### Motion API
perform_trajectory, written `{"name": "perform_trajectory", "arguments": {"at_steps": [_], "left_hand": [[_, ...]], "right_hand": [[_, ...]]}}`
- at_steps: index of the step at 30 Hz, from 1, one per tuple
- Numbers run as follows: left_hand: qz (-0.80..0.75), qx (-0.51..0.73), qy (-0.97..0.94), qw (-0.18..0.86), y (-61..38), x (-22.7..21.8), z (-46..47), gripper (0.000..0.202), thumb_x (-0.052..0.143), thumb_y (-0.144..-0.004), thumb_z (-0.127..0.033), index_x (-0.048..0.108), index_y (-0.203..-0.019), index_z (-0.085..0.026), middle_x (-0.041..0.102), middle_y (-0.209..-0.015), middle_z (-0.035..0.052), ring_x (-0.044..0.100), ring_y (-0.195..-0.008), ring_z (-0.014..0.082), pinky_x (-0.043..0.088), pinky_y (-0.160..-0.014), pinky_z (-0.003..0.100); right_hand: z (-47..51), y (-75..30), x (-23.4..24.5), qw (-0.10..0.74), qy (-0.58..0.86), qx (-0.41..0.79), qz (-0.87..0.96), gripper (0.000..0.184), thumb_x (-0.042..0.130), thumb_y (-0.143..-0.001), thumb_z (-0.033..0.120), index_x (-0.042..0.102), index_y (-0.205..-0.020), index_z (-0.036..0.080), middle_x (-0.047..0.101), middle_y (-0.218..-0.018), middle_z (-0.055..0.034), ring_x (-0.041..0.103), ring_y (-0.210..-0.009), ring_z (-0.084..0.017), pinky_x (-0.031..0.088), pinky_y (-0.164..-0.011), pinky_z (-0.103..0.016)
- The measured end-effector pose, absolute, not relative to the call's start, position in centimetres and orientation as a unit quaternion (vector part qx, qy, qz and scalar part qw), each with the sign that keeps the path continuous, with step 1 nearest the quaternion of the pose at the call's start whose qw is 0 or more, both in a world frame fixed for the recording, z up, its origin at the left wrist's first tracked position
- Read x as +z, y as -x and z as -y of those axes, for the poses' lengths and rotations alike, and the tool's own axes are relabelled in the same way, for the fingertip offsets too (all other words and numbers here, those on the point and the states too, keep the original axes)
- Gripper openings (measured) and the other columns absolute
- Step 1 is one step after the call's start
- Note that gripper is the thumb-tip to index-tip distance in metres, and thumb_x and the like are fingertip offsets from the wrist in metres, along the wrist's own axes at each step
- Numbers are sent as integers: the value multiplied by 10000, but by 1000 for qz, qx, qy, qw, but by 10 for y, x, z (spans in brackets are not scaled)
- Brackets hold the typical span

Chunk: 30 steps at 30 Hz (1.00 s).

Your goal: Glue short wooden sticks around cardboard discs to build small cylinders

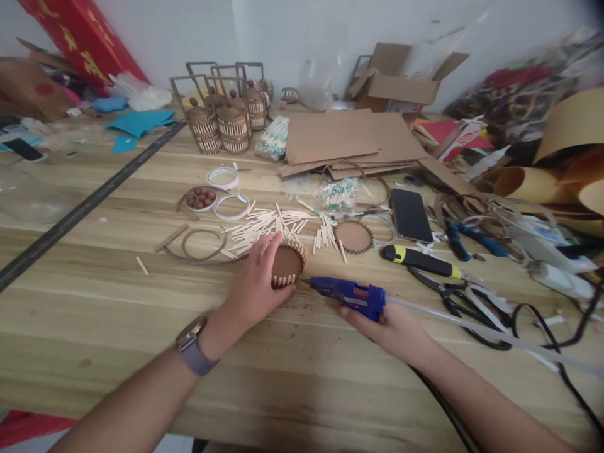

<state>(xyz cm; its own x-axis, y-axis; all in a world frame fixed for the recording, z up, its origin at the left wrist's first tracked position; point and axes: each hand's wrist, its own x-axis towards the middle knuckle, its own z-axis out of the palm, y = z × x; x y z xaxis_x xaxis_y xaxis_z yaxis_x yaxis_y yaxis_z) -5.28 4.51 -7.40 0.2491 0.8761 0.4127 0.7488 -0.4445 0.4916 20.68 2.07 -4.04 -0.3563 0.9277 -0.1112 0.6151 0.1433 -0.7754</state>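
Note:
My left hand point(255, 283) grips a small round brown cardboard base point(286, 262) ringed with short upright wooden sticks, holding it on the wooden table point(117, 302). A watch sits on that wrist. My right hand point(391, 324) holds a blue hot glue gun point(349, 294); its nozzle points left and nearly touches the base's right edge. A clear glue stick juts from the gun's back toward the right. Loose wooden sticks point(264, 223) lie scattered just beyond the base.
A second brown disc point(353, 236), a phone point(410, 215), a yellow-black utility knife point(419, 260), scissors point(467, 302) and blue pliers point(465, 238) lie to the right. Finished stick lanterns point(221, 119), tape rolls point(231, 206), a bowl of beads point(201, 199) and cardboard sheets point(349, 135) sit further back.

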Motion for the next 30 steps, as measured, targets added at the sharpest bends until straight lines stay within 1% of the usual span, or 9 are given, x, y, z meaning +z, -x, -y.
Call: {"name": "perform_trajectory", "arguments": {"at_steps": [4, 9, 15, 21, 25, 30], "left_hand": [[-509, 336, -786, 100, 53, -74, -46, 1019, 751, -756, -202, 117, -1548, -299, 414, -1469, 153, 414, -1393, 345, 387, -1142, 559], [-512, 338, -784, 95, 53, -73, -45, 1004, 750, -755, -208, 137, -1546, -295, 408, -1468, 159, 414, -1392, 351, 388, -1140, 562], [-516, 343, -779, 96, 53, -73, -45, 984, 755, -739, -205, 182, -1536, -276, 372, -1491, 171, 382, -1412, 367, 367, -1152, 577], [-521, 341, -777, 96, 53, -73, -45, 961, 762, -746, -232, 207, -1529, -268, 380, -1484, 174, 386, -1410, 368, 372, -1152, 575], [-523, 343, -773, 99, 53, -73, -45, 949, 755, -740, -223, 226, -1527, -251, 382, -1485, 176, 382, -1412, 369, 370, -1153, 574], [-523, 344, -773, 102, 53, -74, -46, 939, 751, -737, -232, 237, -1524, -243, 378, -1490, 177, 380, -1413, 375, 366, -1151, 580]], "right_hand": [[-17, -207, -47, 189, 540, 345, 744, 357, 564, -847, 490, 738, -981, 209, 774, -969, -85, 714, -875, -272, 585, -812, -396], [-16, -204, -50, 182, 526, 347, 755, 410, 506, -874, 491, 732, -1027, 184, 764, -1045, -113, 707, -953, -282, 589, -807, -392], [-16, -201, -48, 161, 535, 329, 761, 429, 492, -873, 493, 732, -1014, 166, 756, -1017, -138, 706, -928, -304, 581, -808, -429], [-15, -197, -46, 187, 531, 318, 763, 361, 513, -872, 470, 718, -966, 189, 757, -989, -116, 711, -925, -293, 569, -851, -416], [-16, -197, -49, 196, 530, 315, 763, 369, 513, -873, 469, 716, -1000, 188, 762, -994, -109, 716, -926, -287, 573, -858, -407], [-16, -199, -52, 199, 528, 304, 768, 391, 518, -871, 502, 729, -1006, 202, 769, -1022, -103, 723, -933, -289, 579, -870, -411]]}}
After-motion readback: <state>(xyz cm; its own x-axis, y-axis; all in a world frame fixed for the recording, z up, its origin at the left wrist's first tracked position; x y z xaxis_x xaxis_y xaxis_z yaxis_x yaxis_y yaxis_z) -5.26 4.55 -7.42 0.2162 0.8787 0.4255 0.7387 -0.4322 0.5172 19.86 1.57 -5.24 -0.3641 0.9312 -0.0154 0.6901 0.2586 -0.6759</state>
